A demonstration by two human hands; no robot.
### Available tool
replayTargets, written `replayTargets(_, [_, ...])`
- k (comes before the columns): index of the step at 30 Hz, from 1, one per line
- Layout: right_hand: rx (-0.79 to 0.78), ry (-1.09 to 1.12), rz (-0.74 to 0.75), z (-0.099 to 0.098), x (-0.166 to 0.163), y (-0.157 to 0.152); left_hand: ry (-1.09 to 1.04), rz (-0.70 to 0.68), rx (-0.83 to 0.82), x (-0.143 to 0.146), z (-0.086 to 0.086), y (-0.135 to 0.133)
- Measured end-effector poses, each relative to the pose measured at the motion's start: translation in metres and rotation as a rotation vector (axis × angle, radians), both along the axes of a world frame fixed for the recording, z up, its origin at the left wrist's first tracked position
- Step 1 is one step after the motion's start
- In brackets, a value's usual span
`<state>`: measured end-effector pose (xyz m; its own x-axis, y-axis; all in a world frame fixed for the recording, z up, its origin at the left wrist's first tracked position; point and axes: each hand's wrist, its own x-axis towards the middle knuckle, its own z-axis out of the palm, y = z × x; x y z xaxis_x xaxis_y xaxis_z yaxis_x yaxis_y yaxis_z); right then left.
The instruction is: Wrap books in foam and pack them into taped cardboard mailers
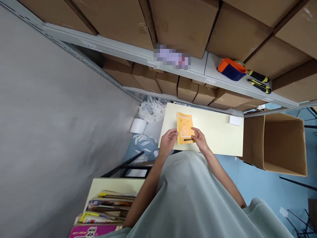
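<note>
A thin yellow-orange booklet [185,127] with dark characters and a pale picture on its cover is held over the left part of the cream table [213,132]. My left hand [169,140] is closed at its left edge, fingers curled against the side. At the lower right edge my right hand [198,138] pinches the booklet, with the thumb on the front cover. The fingers behind the booklet are hidden. A small white block [235,120], perhaps a stack of labels, lies near the table's right end.
Shelves of cardboard boxes [180,24] rise behind the table. On the shelf edge sit an orange-and-blue holder [232,69] and black-yellow cutters [259,86]. An open carton [284,145] stands right, paper scraps [151,109] left, stacked books [106,206] lower left.
</note>
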<state>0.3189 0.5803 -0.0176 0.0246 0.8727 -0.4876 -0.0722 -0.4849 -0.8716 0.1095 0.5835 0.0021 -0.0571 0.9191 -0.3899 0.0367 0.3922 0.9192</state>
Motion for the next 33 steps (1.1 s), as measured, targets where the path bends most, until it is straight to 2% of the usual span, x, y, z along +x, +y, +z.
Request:
replayTargets(4, [-0.061, 0.013, -0.035, -0.041, -0.029, 0.025, -0.037, -0.018, -0.190, -0.048, -0.054, 0.029])
replayTargets(7, [-0.116, 0.035, -0.081, -0.071, -0.053, 0.052, -0.009, -0.044, -0.226, -0.069, -0.087, 0.054])
replayTargets(12, [-0.177, 0.024, -0.151, -0.105, -0.076, 0.098, 0.071, 0.019, -0.211, -0.079, -0.131, 0.103])
replayTargets(17, [-0.211, -0.064, -0.142, -0.117, -0.076, 0.125, 0.094, 0.065, -0.230, -0.075, -0.161, 0.132])
replayTargets(20, [-0.208, -0.101, -0.139, -0.120, -0.070, 0.123, 0.112, 0.065, -0.237, -0.076, -0.170, 0.128])
replayTargets(23, [-0.209, -0.174, -0.140, -0.121, -0.057, 0.105, 0.148, 0.049, -0.253, -0.084, -0.175, 0.113])
replayTargets(28, [-0.243, -0.464, -0.194, -0.118, -0.006, 0.047, 0.289, -0.017, -0.299, -0.106, -0.184, 0.071])
replayTargets(33, [-0.377, -0.791, -0.193, -0.120, 0.037, -0.011, 0.486, -0.117, -0.356, -0.113, -0.196, 0.027])
